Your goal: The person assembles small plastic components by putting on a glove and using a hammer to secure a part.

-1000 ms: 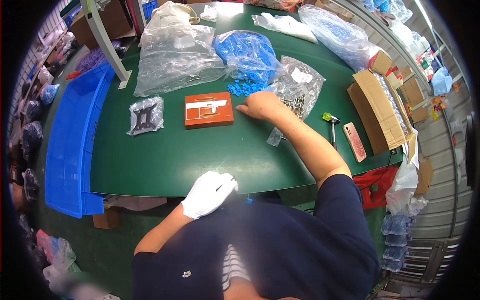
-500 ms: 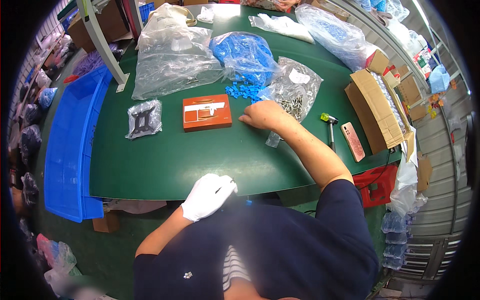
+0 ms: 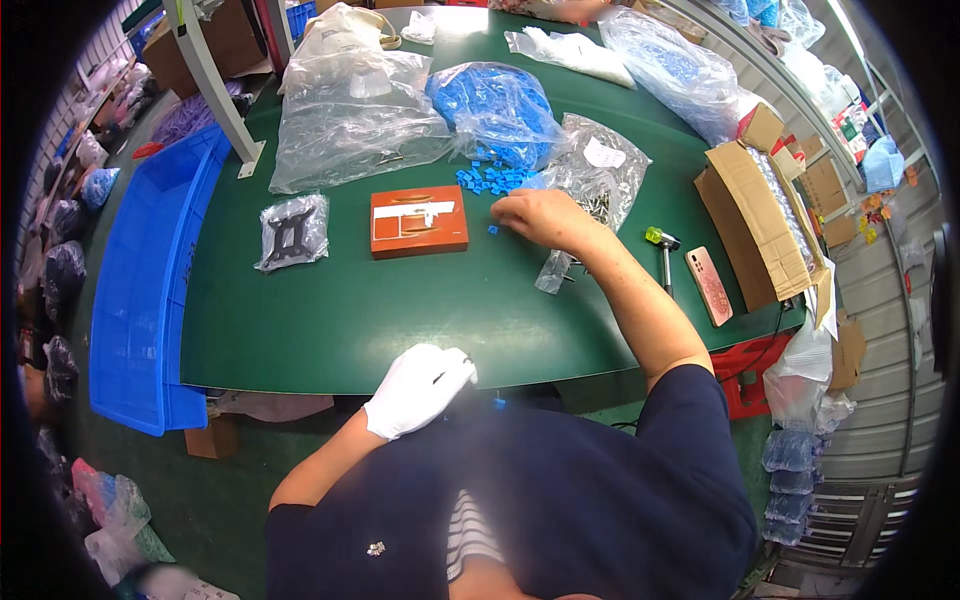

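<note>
My left hand (image 3: pixel 418 388), in a white glove, is closed at the table's near edge. A small dark bit shows at its fingertips, too small to name. My bare right hand (image 3: pixel 540 217) reaches over the table with its fingers bent together; what is in them, if anything, is hidden. Just left of those fingertips lies a single small blue piece (image 3: pixel 493 230). Beyond are several loose blue plastic pieces (image 3: pixel 488 179), spilling from a clear bag of blue pieces (image 3: pixel 495 110). Right behind my right hand lies a clear bag of metal parts (image 3: pixel 608 180), partly covered by the hand.
An orange-brown box (image 3: pixel 418 245) and a bagged black part (image 3: pixel 294 235) lie left of my right hand. To the right are a hammer (image 3: pixel 665 262), a pink phone (image 3: pixel 708 286) and an open carton (image 3: pixel 745 230). A blue crate (image 3: pixel 140 300) stands left of the table.
My right hand has shifted slightly, and a single blue piece now shows by its fingertips. A small clear bag and metal bits show more below the wrist. My left hand stays put.
</note>
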A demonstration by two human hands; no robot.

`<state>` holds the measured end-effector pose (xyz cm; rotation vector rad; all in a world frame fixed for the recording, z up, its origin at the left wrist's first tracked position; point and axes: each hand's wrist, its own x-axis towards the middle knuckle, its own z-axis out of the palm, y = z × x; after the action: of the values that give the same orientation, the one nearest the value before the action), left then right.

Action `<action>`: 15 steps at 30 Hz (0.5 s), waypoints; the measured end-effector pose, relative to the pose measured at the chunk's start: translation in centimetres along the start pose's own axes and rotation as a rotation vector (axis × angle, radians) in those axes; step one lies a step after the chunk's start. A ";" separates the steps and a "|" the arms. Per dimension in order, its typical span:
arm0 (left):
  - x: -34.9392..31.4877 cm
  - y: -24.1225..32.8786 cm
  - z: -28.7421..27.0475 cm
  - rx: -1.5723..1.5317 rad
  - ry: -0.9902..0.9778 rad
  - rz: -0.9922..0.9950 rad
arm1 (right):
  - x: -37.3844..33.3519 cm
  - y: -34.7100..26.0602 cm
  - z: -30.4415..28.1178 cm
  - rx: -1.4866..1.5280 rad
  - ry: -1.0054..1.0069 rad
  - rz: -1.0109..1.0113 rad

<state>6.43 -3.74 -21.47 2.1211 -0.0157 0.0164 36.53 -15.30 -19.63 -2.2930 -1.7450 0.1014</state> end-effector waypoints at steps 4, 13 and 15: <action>0.1 0.0 -0.3 0.044 -0.016 0.044 | -0.2 0.2 0.1 0.007 -0.059 -0.036; 0.2 0.0 -0.4 0.049 -0.047 0.024 | 0.2 -0.5 1.0 0.004 -0.049 -0.021; 0.2 0.0 -0.3 0.030 -0.036 0.036 | 0.3 -0.8 0.5 -0.022 -0.079 -0.011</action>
<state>6.67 -3.46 -21.25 2.1511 -0.0762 -0.0005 35.75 -14.73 -19.87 -2.3247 -1.8050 0.1745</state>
